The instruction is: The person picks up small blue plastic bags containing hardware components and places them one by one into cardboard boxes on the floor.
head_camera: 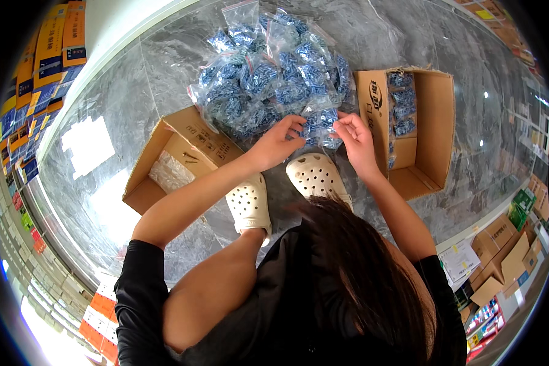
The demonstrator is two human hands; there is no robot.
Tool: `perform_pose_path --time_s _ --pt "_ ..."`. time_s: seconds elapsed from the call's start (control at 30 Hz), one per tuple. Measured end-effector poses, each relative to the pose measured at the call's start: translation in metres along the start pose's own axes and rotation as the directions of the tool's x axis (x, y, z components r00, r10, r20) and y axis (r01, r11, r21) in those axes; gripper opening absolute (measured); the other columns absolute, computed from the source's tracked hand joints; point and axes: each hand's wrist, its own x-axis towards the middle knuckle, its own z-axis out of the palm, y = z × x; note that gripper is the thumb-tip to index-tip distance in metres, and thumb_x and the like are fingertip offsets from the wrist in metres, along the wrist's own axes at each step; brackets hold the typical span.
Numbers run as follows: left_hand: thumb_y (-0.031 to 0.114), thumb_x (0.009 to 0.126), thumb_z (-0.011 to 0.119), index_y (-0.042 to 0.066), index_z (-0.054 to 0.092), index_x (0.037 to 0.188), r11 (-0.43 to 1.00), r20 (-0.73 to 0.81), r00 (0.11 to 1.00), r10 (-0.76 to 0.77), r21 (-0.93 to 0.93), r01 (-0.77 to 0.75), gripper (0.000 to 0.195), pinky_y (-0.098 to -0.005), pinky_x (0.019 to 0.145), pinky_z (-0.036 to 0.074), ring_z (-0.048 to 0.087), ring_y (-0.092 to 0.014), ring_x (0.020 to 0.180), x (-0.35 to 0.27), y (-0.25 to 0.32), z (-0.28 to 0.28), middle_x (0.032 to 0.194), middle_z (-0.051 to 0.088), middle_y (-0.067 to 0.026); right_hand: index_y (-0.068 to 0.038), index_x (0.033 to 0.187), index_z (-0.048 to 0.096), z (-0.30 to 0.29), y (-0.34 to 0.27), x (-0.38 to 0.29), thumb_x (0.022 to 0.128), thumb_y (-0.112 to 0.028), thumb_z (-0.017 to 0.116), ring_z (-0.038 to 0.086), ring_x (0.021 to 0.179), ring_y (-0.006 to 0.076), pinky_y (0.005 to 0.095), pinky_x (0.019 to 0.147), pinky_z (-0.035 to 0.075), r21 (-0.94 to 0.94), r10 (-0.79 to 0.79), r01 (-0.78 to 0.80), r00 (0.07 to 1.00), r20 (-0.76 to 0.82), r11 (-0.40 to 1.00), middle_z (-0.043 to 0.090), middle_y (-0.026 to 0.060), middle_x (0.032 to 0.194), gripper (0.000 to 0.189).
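Note:
A clear zip-lock bag of small blue-grey metal fasteners (322, 120) is stretched between my two hands at the near edge of a heap. My left hand (281, 142) pinches its left side with curled fingers. On the right side, my right hand (357, 138) holds it between thumb and fingers. Behind it, the heap of similar bags (261, 78) lies on the floor, several with red seal strips. To the right stands an open cardboard box (432, 132), with several filled bags (402, 103) lined along one side.
Left of my feet, another open cardboard box (139, 183) holds crumpled clear plastic (170, 171) and a few loose fasteners (190, 157). My cream clogs (318, 176) are close to the heap on the grey marbled floor (164, 59). Stacked cartons (50, 55) line the left; more boxes (496, 242) sit at right.

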Motion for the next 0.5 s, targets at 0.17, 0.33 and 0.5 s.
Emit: perform_pose_path --time_s 0.17,0.33,0.5 --pt "0.007 0.082 0.056 0.005 0.040 0.123 0.999 0.025 0.999 0.020 -0.027 -0.019 0.044 -0.0292 0.086 0.040 0.047 -0.015 0.097 -0.0028 0.0035 0.0006 0.110 0.046 -0.0083 0.000 0.090 0.050 -0.0005 -0.0011 -0.0024 0.090 -0.008 0.052 0.057 0.089 0.0125 0.0285 0.074 0.049 -0.012 0.010 -0.009 1.000 0.017 1.000 0.051 0.0141 0.115 0.008" --pt "0.007 0.082 0.056 0.004 0.042 0.121 0.998 -0.043 0.999 -0.011 -0.055 0.009 0.042 -0.0298 0.088 0.039 0.046 -0.016 0.100 -0.0004 0.0041 -0.0003 0.110 0.047 -0.0089 -0.001 0.088 0.051 -0.0028 0.0007 -0.0022 0.089 -0.008 0.053 0.057 0.088 0.0121 0.0283 0.074 0.049 0.015 0.024 -0.024 1.000 0.001 1.000 0.052 0.0128 0.113 0.008" --pt "0.006 0.082 0.055 0.004 0.042 0.121 0.990 -0.118 0.990 0.076 0.125 -0.062 0.041 -0.0288 0.086 0.040 0.048 -0.016 0.098 0.0023 -0.0027 -0.0032 0.109 0.047 -0.0084 -0.003 0.083 0.052 -0.0023 -0.0051 -0.0015 0.088 -0.010 0.053 0.055 0.087 0.0115 0.0295 0.074 0.048 0.022 0.029 -0.029 1.000 0.005 0.999 0.055 0.0103 0.110 0.009"
